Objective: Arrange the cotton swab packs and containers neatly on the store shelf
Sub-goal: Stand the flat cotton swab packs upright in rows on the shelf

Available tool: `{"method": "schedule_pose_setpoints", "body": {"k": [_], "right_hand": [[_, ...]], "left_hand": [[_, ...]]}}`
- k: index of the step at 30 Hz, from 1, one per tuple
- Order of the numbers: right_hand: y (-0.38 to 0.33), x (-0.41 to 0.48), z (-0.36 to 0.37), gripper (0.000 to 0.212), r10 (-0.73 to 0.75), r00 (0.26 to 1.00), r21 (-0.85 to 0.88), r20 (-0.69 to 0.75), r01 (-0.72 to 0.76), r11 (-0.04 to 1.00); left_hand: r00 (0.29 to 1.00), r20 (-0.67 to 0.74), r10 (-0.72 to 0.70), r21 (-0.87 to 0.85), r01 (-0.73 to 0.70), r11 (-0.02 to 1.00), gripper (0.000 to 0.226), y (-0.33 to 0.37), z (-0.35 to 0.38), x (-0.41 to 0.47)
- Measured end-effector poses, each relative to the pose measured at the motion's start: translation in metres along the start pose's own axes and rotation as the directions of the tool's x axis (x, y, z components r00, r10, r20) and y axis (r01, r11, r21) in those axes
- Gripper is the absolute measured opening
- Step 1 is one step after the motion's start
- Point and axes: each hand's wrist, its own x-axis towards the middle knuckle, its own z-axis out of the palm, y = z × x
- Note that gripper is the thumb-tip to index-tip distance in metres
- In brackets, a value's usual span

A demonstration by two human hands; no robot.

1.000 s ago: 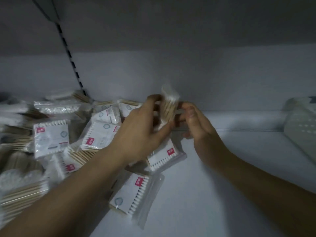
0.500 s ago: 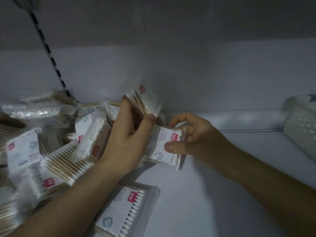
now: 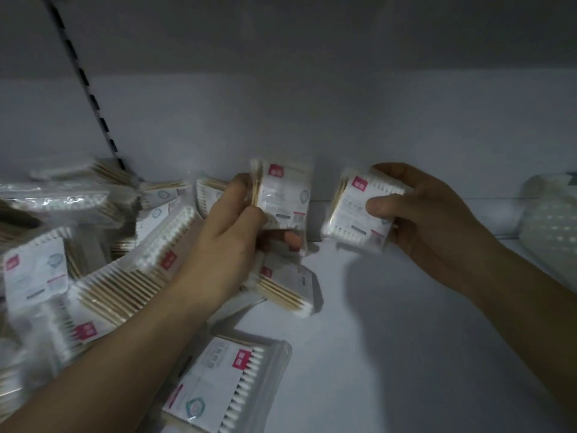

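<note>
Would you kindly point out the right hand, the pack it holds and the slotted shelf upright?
right hand (image 3: 437, 226): head view, middle of the hand.
held pack (image 3: 356, 210): head view, on its white label.
slotted upright (image 3: 92, 100): head view, midway along the strip.

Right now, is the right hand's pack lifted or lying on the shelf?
Lifted: the right hand grips the pack, shelf showing beneath it.

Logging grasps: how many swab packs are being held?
2. One pack in the left hand, upright by the back wall; a second pack in the right hand beside it. Another may hide behind the first.
</note>
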Motion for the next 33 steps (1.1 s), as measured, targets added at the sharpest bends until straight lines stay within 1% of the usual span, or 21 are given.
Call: {"method": "schedule_pose_setpoints", "body": {"k": [2,4,7,10,11,14,15,17,18,20,21,22,23,24,25,26,27,28,30,31,33], "right_hand": [[-0.001,-0.004,0.003,0.038,-0.035,0.998,0.022,0.046,0.034,0.999],[0.002,-0.007,0.01,0.036,-0.049,0.997,-0.046,0.067,0.052,0.998],[0.009,-0.011,0.022,0.035,-0.06,0.998,-0.17,-0.004,0.058,0.984],[0.011,-0.013,0.029,0.037,-0.084,0.994,-0.2,-0.069,0.069,0.977],[0.011,-0.013,0.03,0.038,-0.1,0.992,-0.197,-0.082,0.083,0.977],[0.012,-0.015,0.034,0.041,-0.133,0.986,-0.18,-0.099,0.114,0.977],[0.012,-0.016,0.036,0.041,-0.149,0.984,-0.183,-0.102,0.128,0.975],[0.013,-0.018,0.039,0.039,-0.167,0.981,-0.175,-0.097,0.149,0.973],[0.013,-0.018,0.041,0.034,-0.164,0.982,-0.168,-0.098,0.146,0.975],[0.015,-0.016,0.039,0.017,-0.144,0.983,-0.245,-0.112,0.113,0.963],[0.016,-0.015,0.036,0.023,-0.101,0.989,-0.304,-0.105,0.064,0.95],[0.017,-0.015,0.032,0.031,-0.029,0.997,-0.362,-0.068,0.003,0.932],[0.019,-0.016,0.027,0.036,0.035,0.999,-0.445,0.02,-0.022,0.895],[0.021,-0.018,0.024,0.042,0.087,0.986,-0.553,0.141,0.005,0.833],[0.025,-0.022,0.022,0.052,0.14,0.954,-0.665,0.265,0.075,0.743],[0.028,-0.027,0.022,0.061,0.179,0.924,-0.748,0.338,0.148,0.646],[0.032,-0.029,0.022,0.064,0.159,0.913,-0.791,0.375,0.225,0.569],[0.035,-0.03,0.023,0.063,0.088,0.914,-0.797,0.397,0.295,0.528],[0.038,-0.028,0.021,0.052,-0.057,0.91,-0.759,0.411,0.376,0.531],[0.037,-0.027,0.02,0.047,-0.09,0.913,-0.741,0.399,0.379,0.554],[0.036,-0.028,0.02,0.046,-0.086,0.923,-0.743,0.376,0.355,0.567]], "left_hand": [[1.0,0.013,0.003,0.04,-0.003,0.999,0.028,-0.002,0.0,0.002],[0.999,-0.011,0.031,0.116,-0.029,0.993,0.024,-0.002,0.0,0.004],[0.999,0.013,0.049,0.164,-0.05,0.985,0.025,-0.005,-0.005,0.004],[0.995,0.087,0.044,0.153,-0.057,0.987,0.025,-0.004,-0.004,0.001],[0.992,0.118,0.052,0.159,-0.07,0.985,0.029,-0.003,-0.002,-0.001],[0.976,0.2,0.087,0.187,-0.126,0.974,0.052,-0.001,0.008,-0.003],[0.973,0.209,0.096,0.201,-0.139,0.97,0.055,-0.001,0.01,-0.003],[0.976,0.186,0.116,0.222,-0.157,0.962,0.05,-0.003,0.011,-0.002],[0.978,0.163,0.128,0.223,-0.163,0.961,0.046,-0.004,0.01,-0.001],[0.984,0.099,0.146,0.198,-0.163,0.966,0.039,-0.006,0.008,0.0],[0.987,0.059,0.153,0.174,-0.161,0.972,0.035,-0.006,0.007,0.001],[0.987,0.018,0.161,0.154,-0.162,0.975,0.033,-0.007,0.005,0.001],[0.985,-0.017,0.17,0.139,-0.166,0.976,0.03,-0.007,0.004,0.001],[0.984,-0.041,0.172,0.126,-0.166,0.978,0.029,-0.007,0.003,0.001],[0.984,-0.05,0.171,0.115,-0.164,0.98,0.029,-0.007,0.003,0.0],[0.984,-0.048,0.171,0.11,-0.165,0.98,0.029,-0.007,0.002,-0.001],[0.984,-0.042,0.174,0.11,-0.169,0.979,0.029,-0.007,0.002,-0.002],[0.983,-0.035,0.179,0.114,-0.174,0.978,0.027,-0.007,0.002,-0.002],[0.982,-0.032,0.186,0.123,-0.18,0.976,0.024,-0.007,0.002,-0.002],[0.982,-0.036,0.188,0.134,-0.181,0.974,0.024,-0.008,0.001,-0.001],[0.978,-0.044,0.202,0.166,-0.192,0.967,0.023,-0.009,0.001,0.0]]}}
